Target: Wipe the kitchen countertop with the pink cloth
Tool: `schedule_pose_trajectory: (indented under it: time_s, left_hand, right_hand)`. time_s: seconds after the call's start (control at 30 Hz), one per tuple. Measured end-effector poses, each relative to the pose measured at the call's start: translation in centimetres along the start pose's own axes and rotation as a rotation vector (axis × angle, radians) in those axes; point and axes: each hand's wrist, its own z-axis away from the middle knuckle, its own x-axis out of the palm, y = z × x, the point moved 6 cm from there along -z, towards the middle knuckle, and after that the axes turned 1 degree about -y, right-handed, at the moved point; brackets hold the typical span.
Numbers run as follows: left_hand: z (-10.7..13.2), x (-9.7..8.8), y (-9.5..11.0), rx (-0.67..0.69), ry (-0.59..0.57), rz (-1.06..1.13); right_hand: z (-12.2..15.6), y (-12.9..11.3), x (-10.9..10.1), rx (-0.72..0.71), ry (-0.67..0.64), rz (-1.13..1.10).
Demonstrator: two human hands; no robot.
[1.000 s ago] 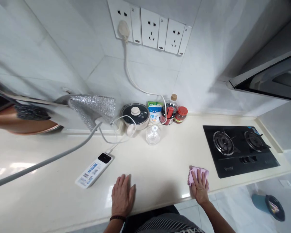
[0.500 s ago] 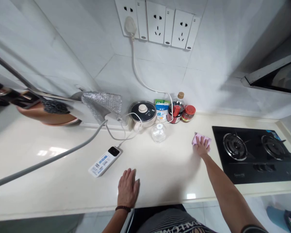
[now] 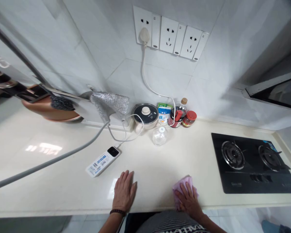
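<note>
My right hand (image 3: 188, 199) presses flat on a pink cloth (image 3: 180, 186) at the front edge of the cream countertop (image 3: 63, 168), fingers spread over it. My left hand (image 3: 123, 190) lies flat and open on the counter a little to the left, holding nothing; a dark bead bracelet (image 3: 118, 212) circles its wrist. A white power strip (image 3: 102, 161) lies just beyond the left hand.
A black two-burner gas hob (image 3: 254, 163) is set in the counter at right. Against the wall stand a small electric pot (image 3: 145, 115), a clear jar (image 3: 160, 136), a packet (image 3: 164, 114) and red-lidded jars (image 3: 189, 118). A copper pan (image 3: 50, 111) and silver cloth (image 3: 110, 105) sit left.
My right hand has slid the pink cloth from beside the hob's back corner toward me to the counter's front edge. The left hand stays flat in place.
</note>
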Motion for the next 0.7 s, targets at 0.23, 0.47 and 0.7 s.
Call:
schedule_pose_trajectory:
  time_s: [0.23, 0.47, 0.7]
  left_hand:
    - [0.1, -0.3, 0.3, -0.017, -0.007, 0.0]
    - [0.3, -0.3, 0.3, 0.0, 0.005, -0.021]
    - [0.5, -0.5, 0.2, -0.01, -0.009, -0.005]
  right_hand:
    - [-11.0, 1.4, -8.0, 0.083, 0.008, 0.067]
    - [-26.6, 2.8, -16.1, 0.261, 0.035, 0.085]
    - [-29.8, 2.1, -18.0, 0.328, -0.018, 0.019]
